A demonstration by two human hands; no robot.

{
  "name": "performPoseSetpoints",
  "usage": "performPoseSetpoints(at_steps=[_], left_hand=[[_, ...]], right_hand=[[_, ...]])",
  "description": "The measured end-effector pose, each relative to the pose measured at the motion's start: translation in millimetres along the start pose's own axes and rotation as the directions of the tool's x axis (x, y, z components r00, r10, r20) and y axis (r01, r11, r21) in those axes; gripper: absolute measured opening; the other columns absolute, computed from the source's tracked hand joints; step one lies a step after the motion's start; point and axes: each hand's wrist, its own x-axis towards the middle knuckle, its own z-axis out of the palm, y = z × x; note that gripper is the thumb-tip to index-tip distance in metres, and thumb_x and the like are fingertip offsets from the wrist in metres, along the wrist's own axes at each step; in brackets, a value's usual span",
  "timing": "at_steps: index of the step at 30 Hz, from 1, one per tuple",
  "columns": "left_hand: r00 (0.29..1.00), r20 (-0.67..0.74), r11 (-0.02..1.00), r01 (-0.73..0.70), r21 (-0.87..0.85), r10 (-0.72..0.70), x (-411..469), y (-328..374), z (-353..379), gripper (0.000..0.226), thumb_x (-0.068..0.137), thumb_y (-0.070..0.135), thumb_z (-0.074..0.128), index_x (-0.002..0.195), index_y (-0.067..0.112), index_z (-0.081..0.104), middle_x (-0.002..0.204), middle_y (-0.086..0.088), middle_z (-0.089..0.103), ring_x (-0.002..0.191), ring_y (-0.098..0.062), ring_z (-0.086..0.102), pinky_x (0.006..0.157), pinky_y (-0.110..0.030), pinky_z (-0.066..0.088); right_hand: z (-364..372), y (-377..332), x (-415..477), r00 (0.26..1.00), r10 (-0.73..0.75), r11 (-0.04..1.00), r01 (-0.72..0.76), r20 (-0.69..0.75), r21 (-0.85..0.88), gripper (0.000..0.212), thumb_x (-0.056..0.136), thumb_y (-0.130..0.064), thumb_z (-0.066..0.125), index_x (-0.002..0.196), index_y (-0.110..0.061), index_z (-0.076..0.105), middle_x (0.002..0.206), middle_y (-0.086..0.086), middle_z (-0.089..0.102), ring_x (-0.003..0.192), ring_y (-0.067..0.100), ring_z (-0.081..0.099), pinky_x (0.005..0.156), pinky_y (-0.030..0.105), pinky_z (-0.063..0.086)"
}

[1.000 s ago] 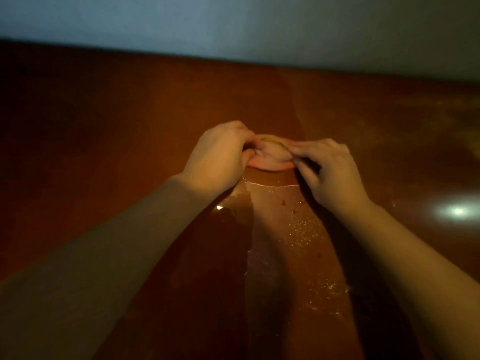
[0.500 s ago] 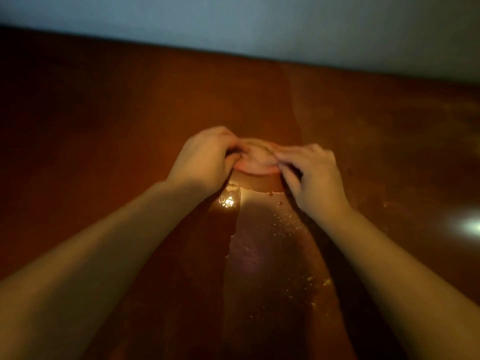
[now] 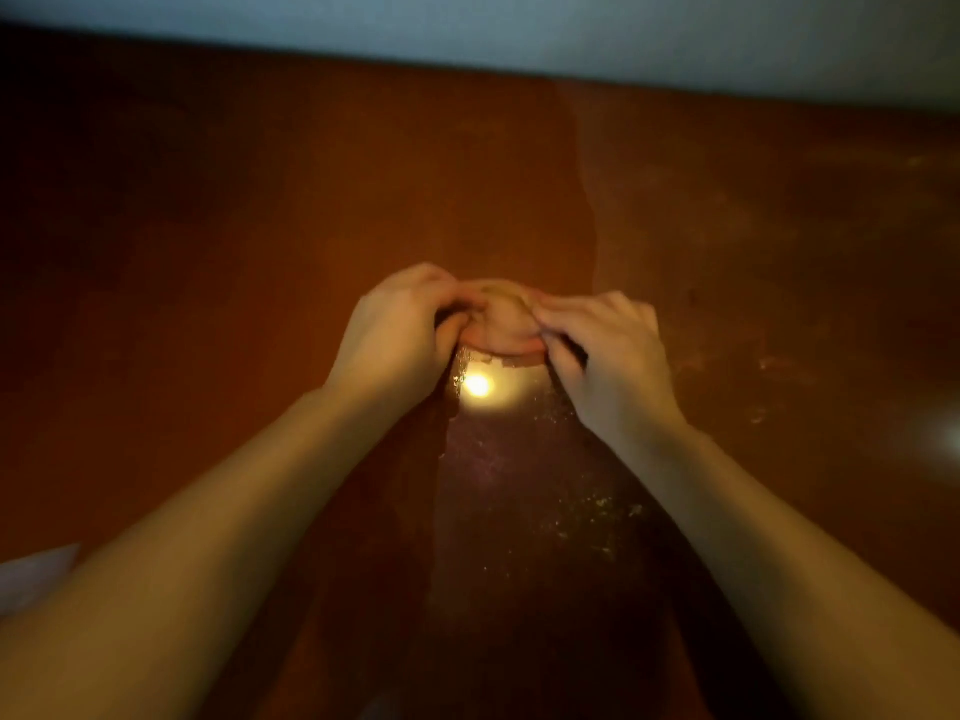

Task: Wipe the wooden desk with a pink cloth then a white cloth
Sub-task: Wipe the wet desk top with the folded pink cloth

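A bunched pink cloth (image 3: 506, 324) lies on the dark wooden desk (image 3: 234, 226) in dim light. My left hand (image 3: 400, 335) grips its left side with curled fingers. My right hand (image 3: 608, 350) pinches its right side. Most of the cloth is hidden under my fingers. A wet, shiny streak (image 3: 519, 485) with a bright light reflection runs from the cloth toward me. No white cloth can be clearly made out.
A pale wall (image 3: 519, 28) meets the desk's far edge. A duller, smeared patch (image 3: 753, 241) covers the desk's right side. A pale blurred shape (image 3: 31, 574) shows at the lower left edge.
Both hands have drawn the cloth toward me across the desk, and the wet streak in front of it looks shorter. The light reflection now sits just below the cloth.
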Motion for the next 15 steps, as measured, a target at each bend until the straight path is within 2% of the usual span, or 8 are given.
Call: performPoseSetpoints(at_steps=[4, 7, 11, 15], left_hand=[[0.998, -0.039, 0.998, 0.046, 0.038, -0.045, 36, 6, -1, 0.018, 0.093, 0.023, 0.065, 0.108, 0.027, 0.072, 0.116, 0.007, 0.063, 0.108, -0.012, 0.058, 0.094, -0.023, 0.040], [0.995, -0.018, 0.995, 0.102, -0.004, -0.102, 22, 12, -2, 0.018, 0.093, 0.022, 0.065, 0.108, 0.028, 0.071, 0.116, 0.007, 0.063, 0.108, -0.012, 0.057, 0.097, -0.028, 0.045], [0.996, 0.031, 0.997, 0.080, -0.014, -0.079, -27, 15, 1, 0.018, 0.092, 0.020, 0.065, 0.107, 0.027, 0.073, 0.109, 0.009, 0.062, 0.101, -0.008, 0.056, 0.088, -0.020, 0.038], [0.999, 0.024, 0.999, 0.042, 0.022, -0.043, -9, 12, 4, 0.019, 0.093, 0.021, 0.064, 0.110, 0.027, 0.072, 0.113, 0.009, 0.062, 0.101, -0.004, 0.052, 0.091, -0.018, 0.035]], right_hand=[[-3, 5, 40, 0.997, 0.073, 0.997, -0.074, -0.035, -0.037, 0.027, 0.096, -0.024, 0.060, 0.121, -0.026, 0.070, 0.123, -0.007, 0.068, 0.111, 0.018, 0.055, 0.093, 0.037, 0.034], [-6, 3, 29, 0.997, 0.073, 0.997, -0.073, 0.002, -0.013, 0.028, 0.095, -0.023, 0.062, 0.122, -0.027, 0.069, 0.124, -0.009, 0.067, 0.111, 0.016, 0.055, 0.093, 0.035, 0.033], [-6, -7, -26, 0.999, 0.041, 0.999, -0.041, 0.029, -0.001, 0.032, 0.091, -0.019, 0.065, 0.122, -0.024, 0.068, 0.123, -0.009, 0.067, 0.109, 0.013, 0.056, 0.093, 0.033, 0.032], [-5, 0, -14, 1.000, 0.013, 1.000, -0.013, 0.014, -0.005, 0.029, 0.092, -0.023, 0.062, 0.120, -0.023, 0.069, 0.120, -0.007, 0.069, 0.109, 0.015, 0.057, 0.093, 0.038, 0.037]])
